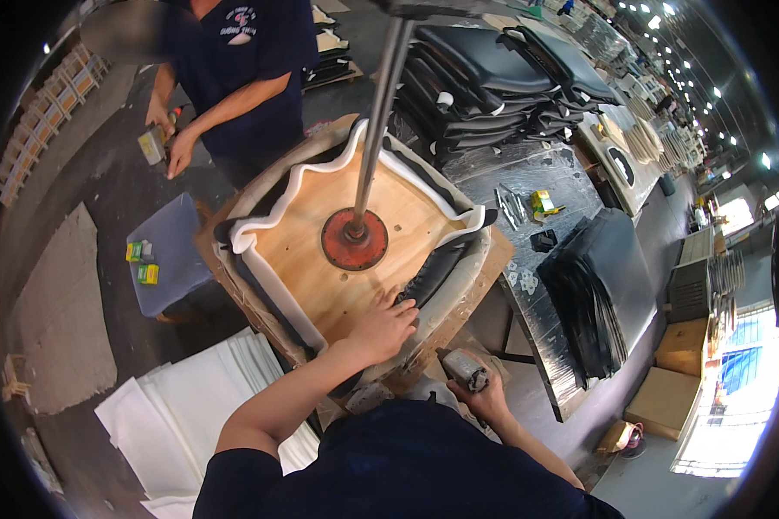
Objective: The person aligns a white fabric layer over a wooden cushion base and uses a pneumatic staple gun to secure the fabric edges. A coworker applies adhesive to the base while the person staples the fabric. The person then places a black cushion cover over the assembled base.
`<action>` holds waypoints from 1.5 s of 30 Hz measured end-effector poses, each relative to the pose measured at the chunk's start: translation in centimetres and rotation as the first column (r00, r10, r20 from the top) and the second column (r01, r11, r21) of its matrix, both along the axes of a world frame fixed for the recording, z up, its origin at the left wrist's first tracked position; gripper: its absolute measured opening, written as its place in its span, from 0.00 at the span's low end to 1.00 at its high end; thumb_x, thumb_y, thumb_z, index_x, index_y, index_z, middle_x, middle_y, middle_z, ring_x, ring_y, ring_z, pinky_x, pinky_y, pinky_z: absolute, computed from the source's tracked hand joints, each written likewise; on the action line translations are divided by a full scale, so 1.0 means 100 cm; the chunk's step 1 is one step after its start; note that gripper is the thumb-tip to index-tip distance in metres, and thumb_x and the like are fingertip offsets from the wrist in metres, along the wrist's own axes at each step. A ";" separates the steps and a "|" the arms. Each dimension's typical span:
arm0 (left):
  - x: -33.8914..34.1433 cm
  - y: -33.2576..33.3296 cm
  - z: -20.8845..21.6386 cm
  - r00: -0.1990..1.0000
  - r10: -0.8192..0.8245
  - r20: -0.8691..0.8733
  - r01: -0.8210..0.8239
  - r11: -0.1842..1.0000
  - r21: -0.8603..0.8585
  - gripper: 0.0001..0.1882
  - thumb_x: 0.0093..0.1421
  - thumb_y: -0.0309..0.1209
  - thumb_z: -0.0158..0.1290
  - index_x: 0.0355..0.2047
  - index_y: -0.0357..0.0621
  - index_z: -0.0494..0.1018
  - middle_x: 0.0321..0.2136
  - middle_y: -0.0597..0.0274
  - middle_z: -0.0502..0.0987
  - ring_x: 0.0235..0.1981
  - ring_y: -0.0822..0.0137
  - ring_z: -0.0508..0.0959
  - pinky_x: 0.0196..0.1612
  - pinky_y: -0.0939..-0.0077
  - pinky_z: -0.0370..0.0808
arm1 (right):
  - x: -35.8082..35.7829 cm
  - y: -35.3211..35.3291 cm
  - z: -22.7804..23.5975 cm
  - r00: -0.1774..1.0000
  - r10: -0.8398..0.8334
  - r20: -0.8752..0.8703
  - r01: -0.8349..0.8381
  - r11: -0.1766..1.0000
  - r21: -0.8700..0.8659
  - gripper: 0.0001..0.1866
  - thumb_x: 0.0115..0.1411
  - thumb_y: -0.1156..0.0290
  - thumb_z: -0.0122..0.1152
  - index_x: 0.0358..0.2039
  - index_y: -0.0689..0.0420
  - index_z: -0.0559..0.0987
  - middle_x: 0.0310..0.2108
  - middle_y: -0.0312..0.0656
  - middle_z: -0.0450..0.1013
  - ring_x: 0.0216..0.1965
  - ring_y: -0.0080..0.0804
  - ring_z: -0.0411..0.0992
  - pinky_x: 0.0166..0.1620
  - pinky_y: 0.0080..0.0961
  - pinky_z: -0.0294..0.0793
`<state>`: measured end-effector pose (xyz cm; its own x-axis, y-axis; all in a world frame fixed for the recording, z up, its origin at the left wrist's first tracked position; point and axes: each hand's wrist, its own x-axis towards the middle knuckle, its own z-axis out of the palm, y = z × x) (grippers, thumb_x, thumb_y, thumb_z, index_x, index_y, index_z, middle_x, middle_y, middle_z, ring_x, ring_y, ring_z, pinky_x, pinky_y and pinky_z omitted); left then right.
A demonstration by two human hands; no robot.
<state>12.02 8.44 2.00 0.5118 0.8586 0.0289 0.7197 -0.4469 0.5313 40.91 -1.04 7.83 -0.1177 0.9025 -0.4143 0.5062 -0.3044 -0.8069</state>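
A wooden seat panel [307,259] lies in front of me, with white foam padding [277,298] and a black cover [437,275] around its edges. A round red press plate [355,240] on a metal rod [377,130] rests against its middle. My left hand [379,329] lies over the near right edge, its bent fingers on the gathered edge of the black cover. To the right and nearer me, my right hand [483,391] is wrapped around a worn grey staple gun [466,370], whose nose is apart from the panel.
Across the panel a person [251,95] holds another staple gun [152,145]. Stacked black covers [485,78] and more black sheets [601,285] are on the right table [528,294]. White foam sheets [190,406] lie at left, near a grey stool [166,281] with small boxes.
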 end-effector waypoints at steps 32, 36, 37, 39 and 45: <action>0.064 0.092 -0.028 0.941 0.113 -0.318 -0.080 0.990 0.116 0.37 0.79 0.55 0.40 0.84 0.61 0.52 0.84 0.74 0.50 0.84 0.43 0.43 0.82 0.30 0.35 | 0.015 -0.025 -0.018 0.899 -0.335 -0.283 0.344 0.939 -0.019 0.35 0.61 0.69 0.82 0.68 0.58 0.78 0.55 0.45 0.84 0.55 0.29 0.81 0.61 0.32 0.80; 0.066 0.109 -0.027 0.949 0.064 -0.309 -0.038 0.995 0.089 0.36 0.80 0.53 0.39 0.84 0.61 0.52 0.84 0.72 0.49 0.84 0.38 0.43 0.81 0.27 0.35 | 0.018 -0.017 -0.017 0.879 -0.374 -0.295 0.389 0.921 -0.009 0.35 0.61 0.69 0.82 0.67 0.57 0.79 0.55 0.44 0.84 0.57 0.29 0.80 0.64 0.32 0.78; 0.066 0.112 -0.028 0.954 0.052 -0.296 -0.022 0.994 0.103 0.35 0.80 0.53 0.39 0.83 0.62 0.53 0.84 0.71 0.49 0.83 0.37 0.43 0.80 0.26 0.36 | 0.019 -0.014 -0.016 0.872 -0.384 -0.305 0.398 0.917 -0.016 0.34 0.62 0.69 0.81 0.67 0.57 0.78 0.55 0.43 0.84 0.55 0.28 0.80 0.61 0.31 0.79; 0.069 0.127 -0.027 0.947 0.030 -0.319 0.009 0.993 0.119 0.35 0.80 0.54 0.39 0.84 0.64 0.52 0.85 0.72 0.48 0.84 0.39 0.43 0.81 0.28 0.36 | 0.023 -0.009 -0.015 0.860 -0.398 -0.319 0.409 0.912 -0.034 0.33 0.63 0.71 0.81 0.68 0.57 0.78 0.54 0.42 0.84 0.50 0.26 0.81 0.56 0.29 0.82; 0.078 0.155 -0.025 0.965 -0.018 -0.261 0.055 0.990 0.133 0.33 0.80 0.52 0.42 0.82 0.64 0.57 0.83 0.70 0.53 0.82 0.34 0.48 0.80 0.25 0.42 | 0.023 0.003 -0.015 0.834 -0.445 -0.327 0.474 0.880 0.011 0.33 0.64 0.74 0.78 0.69 0.57 0.77 0.45 0.35 0.83 0.34 0.18 0.74 0.36 0.22 0.78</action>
